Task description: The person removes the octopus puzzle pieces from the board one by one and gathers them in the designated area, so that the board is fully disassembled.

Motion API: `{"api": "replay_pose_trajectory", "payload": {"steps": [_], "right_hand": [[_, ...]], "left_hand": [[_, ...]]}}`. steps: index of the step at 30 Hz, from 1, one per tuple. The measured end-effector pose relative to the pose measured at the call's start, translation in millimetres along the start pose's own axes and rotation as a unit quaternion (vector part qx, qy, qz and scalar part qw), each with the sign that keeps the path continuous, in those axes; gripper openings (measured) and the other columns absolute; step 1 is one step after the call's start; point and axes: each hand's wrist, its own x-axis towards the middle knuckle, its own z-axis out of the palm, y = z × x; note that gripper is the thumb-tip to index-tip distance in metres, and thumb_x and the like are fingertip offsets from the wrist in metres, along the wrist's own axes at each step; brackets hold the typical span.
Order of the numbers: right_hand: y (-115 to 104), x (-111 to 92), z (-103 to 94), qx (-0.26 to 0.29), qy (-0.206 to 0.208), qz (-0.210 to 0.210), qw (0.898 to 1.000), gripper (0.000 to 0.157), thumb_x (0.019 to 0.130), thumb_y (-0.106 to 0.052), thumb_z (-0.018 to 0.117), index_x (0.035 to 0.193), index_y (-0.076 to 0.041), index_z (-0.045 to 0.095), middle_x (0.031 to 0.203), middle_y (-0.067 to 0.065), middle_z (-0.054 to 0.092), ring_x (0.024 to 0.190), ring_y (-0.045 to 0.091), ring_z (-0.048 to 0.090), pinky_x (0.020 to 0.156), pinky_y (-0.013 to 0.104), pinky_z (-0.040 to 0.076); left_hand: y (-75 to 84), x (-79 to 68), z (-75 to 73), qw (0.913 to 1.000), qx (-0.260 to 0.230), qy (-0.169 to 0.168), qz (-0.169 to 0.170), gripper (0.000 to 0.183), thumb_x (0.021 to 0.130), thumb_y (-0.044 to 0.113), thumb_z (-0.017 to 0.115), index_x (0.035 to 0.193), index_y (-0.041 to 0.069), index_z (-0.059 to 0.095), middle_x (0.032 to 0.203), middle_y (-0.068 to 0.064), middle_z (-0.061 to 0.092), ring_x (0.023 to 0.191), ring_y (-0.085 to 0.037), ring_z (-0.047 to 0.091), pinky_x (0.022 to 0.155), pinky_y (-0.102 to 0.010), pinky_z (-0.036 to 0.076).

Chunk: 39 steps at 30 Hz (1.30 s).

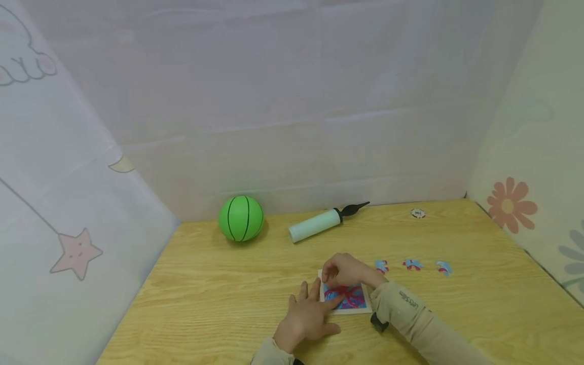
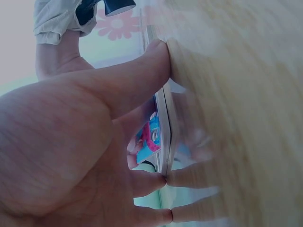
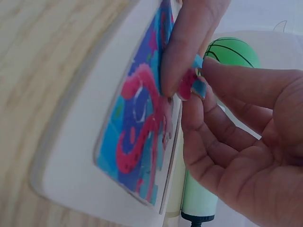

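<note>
A small jigsaw puzzle (image 1: 357, 300) with a white border and a blue and pink picture lies on the wooden table. My right hand (image 1: 345, 271) is over its far part. In the right wrist view a blue and pink puzzle piece (image 3: 188, 87) is pinched between thumb and finger, just beside the picture. My left hand (image 1: 304, 315) lies at the puzzle's left side with spread, straight fingers. One of its fingers reaches onto the picture, and the left wrist view shows fingertips touching the tabletop by the puzzle's edge (image 2: 164, 137).
Three loose puzzle pieces (image 1: 412, 264) lie in a row right of the puzzle. Towards the back wall are a green ball (image 1: 241, 218), a pale hand pump (image 1: 316, 225) with a black nozzle, and a round white chip (image 1: 417, 213).
</note>
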Motion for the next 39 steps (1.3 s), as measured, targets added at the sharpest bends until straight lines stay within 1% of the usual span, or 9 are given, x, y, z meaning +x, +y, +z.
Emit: {"api": "replay_pose_trajectory", "payload": {"steps": [8, 12, 15, 21, 28, 30, 34, 37, 39], "right_hand": [[-1, -1, -0.1, 0.017, -0.007, -0.003, 1.0, 0.013, 0.078, 0.011, 0.067, 0.085, -0.001, 0.067, 0.076, 0.008, 0.064, 0.067, 0.008, 0.056, 0.061, 0.023, 0.049], [0, -2, -1.9, 0.009, 0.002, -0.017, 1.0, 0.013, 0.08, 0.008, 0.067, 0.088, -0.003, 0.069, 0.078, 0.006, 0.065, 0.07, 0.009, 0.057, 0.063, 0.025, 0.05], [2, -3, -5.3, 0.006, 0.015, -0.015, 1.0, 0.012, 0.082, 0.004, 0.068, 0.09, -0.005, 0.07, 0.08, 0.002, 0.065, 0.073, 0.01, 0.059, 0.066, 0.026, 0.051], [13, -9, -18.5, 0.045, 0.028, 0.003, 0.999, 0.011, 0.086, -0.001, 0.067, 0.096, -0.002, 0.069, 0.086, 0.001, 0.064, 0.08, 0.013, 0.059, 0.071, 0.029, 0.051], [29, -28, -38.8, 0.102, 0.034, 0.023, 0.994, 0.015, 0.088, -0.001, 0.065, 0.102, 0.004, 0.066, 0.087, 0.008, 0.062, 0.079, 0.019, 0.061, 0.067, 0.034, 0.056], [33, -35, -44.5, 0.1, 0.041, 0.03, 0.994, 0.015, 0.089, -0.002, 0.065, 0.102, 0.003, 0.066, 0.088, 0.008, 0.063, 0.08, 0.02, 0.061, 0.066, 0.032, 0.056], [41, -51, -55.0, 0.092, 0.051, 0.036, 0.994, 0.016, 0.09, -0.005, 0.065, 0.104, 0.002, 0.066, 0.09, 0.009, 0.064, 0.076, 0.02, 0.06, 0.058, 0.03, 0.052], [47, -63, -61.0, 0.101, 0.049, 0.031, 0.993, 0.018, 0.09, -0.005, 0.064, 0.105, 0.005, 0.064, 0.091, 0.011, 0.064, 0.076, 0.02, 0.06, 0.059, 0.032, 0.054], [50, -71, -63.3, 0.109, 0.047, 0.025, 0.993, 0.018, 0.091, -0.004, 0.063, 0.105, 0.007, 0.063, 0.092, 0.012, 0.063, 0.078, 0.02, 0.06, 0.065, 0.034, 0.055]], "left_hand": [[-1.0, 0.9, 1.0, 1.0, -0.004, -0.001, 0.0, 0.067, 0.083, 0.059, 0.062, 0.144, 0.049, 0.036, 0.157, -0.016, 0.018, 0.138, -0.05, 0.02, 0.095, -0.071, 0.031], [-1.7, 1.5, 2.0, 1.0, -0.007, 0.002, 0.001, 0.067, 0.083, 0.059, 0.062, 0.144, 0.049, 0.035, 0.157, -0.016, 0.018, 0.138, -0.05, 0.02, 0.095, -0.071, 0.03], [-1.7, 1.5, 1.8, 1.0, -0.008, 0.001, -0.002, 0.068, 0.083, 0.059, 0.062, 0.144, 0.05, 0.035, 0.157, -0.016, 0.018, 0.138, -0.049, 0.019, 0.096, -0.071, 0.03], [-2.0, 2.6, 2.2, 0.9999, -0.007, -0.002, -0.007, 0.068, 0.082, 0.06, 0.062, 0.144, 0.051, 0.034, 0.157, -0.016, 0.019, 0.139, -0.049, 0.019, 0.097, -0.07, 0.029], [-2.8, 3.4, 4.3, 0.9999, -0.012, 0.006, -0.009, 0.067, 0.082, 0.059, 0.063, 0.143, 0.05, 0.036, 0.156, -0.018, 0.021, 0.138, -0.049, 0.02, 0.098, -0.069, 0.029], [-2.5, 3.2, 4.1, 0.9999, -0.007, 0.008, -0.011, 0.067, 0.082, 0.06, 0.063, 0.143, 0.051, 0.036, 0.156, -0.017, 0.021, 0.138, -0.048, 0.021, 0.098, -0.069, 0.029], [-1.9, 2.3, 3.2, 0.9999, -0.004, 0.008, -0.01, 0.068, 0.082, 0.06, 0.063, 0.143, 0.051, 0.035, 0.156, -0.017, 0.021, 0.138, -0.048, 0.021, 0.098, -0.068, 0.029], [-1.7, 2.0, 2.1, 0.9999, -0.005, 0.005, -0.009, 0.068, 0.083, 0.059, 0.063, 0.144, 0.05, 0.035, 0.156, -0.017, 0.02, 0.138, -0.048, 0.021, 0.098, -0.068, 0.029], [-1.4, 1.7, 1.1, 0.9999, -0.002, 0.004, -0.01, 0.068, 0.083, 0.059, 0.063, 0.144, 0.05, 0.035, 0.156, -0.017, 0.02, 0.138, -0.048, 0.021, 0.099, -0.068, 0.03]]}}
